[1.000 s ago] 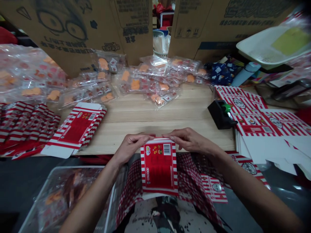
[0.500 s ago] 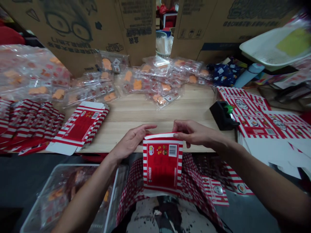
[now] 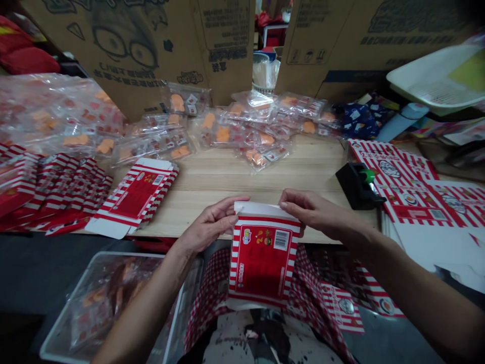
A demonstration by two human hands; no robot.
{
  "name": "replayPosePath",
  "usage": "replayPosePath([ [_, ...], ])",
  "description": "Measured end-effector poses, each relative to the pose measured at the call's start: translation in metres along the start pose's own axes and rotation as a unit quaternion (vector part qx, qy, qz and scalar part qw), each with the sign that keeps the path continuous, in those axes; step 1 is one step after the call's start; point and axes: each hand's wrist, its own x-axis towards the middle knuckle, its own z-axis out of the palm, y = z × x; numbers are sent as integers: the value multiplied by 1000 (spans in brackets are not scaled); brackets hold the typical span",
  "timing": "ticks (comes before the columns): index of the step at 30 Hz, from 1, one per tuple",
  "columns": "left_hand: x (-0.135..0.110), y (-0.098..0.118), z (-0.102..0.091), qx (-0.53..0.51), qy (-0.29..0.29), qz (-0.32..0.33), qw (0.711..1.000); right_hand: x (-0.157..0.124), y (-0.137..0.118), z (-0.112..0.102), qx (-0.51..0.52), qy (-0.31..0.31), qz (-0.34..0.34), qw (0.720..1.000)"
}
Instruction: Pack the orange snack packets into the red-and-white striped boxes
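Observation:
A red and white striped carton [image 3: 262, 260] with a barcode stands upright at the near edge of the wooden table [image 3: 242, 177], above my lap. My left hand [image 3: 210, 225] pinches its top left corner, fingers closed on the white flap. My right hand [image 3: 316, 212] grips the top right corner the same way. The white top flap stands up between my fingers.
A stack of flat striped cartons [image 3: 136, 194] lies to the left, with more beyond. Clear bags of orange and red pieces [image 3: 227, 131] cover the back. A black tape dispenser [image 3: 358, 184] and printed flat sheets [image 3: 417, 197] sit right. A clear bin [image 3: 102, 303] stands low left. Cardboard boxes [image 3: 159, 45] wall the rear.
The carton's top flap has come up and now shows white between my fingers. Both hands stayed at the top corners; the view shifted slightly left.

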Motion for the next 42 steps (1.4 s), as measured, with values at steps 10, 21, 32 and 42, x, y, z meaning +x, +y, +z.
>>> replayPosePath([
  [10, 4, -3, -17, -28, -33, -5, 999, 2, 0, -2, -17, -75, -20, 997],
  [21, 7, -1, -5, 130, 40, 61, 989, 3, 2, 9, -170, 29, -77, 982],
  [32, 2, -6, -13, 128, 6, -30, 991, -10, 10, 23, -247, 58, -159, 954],
  [42, 4, -11, -9, 210, 54, 39, 975, -3, 35, 17, 27, 9, -51, 998],
])
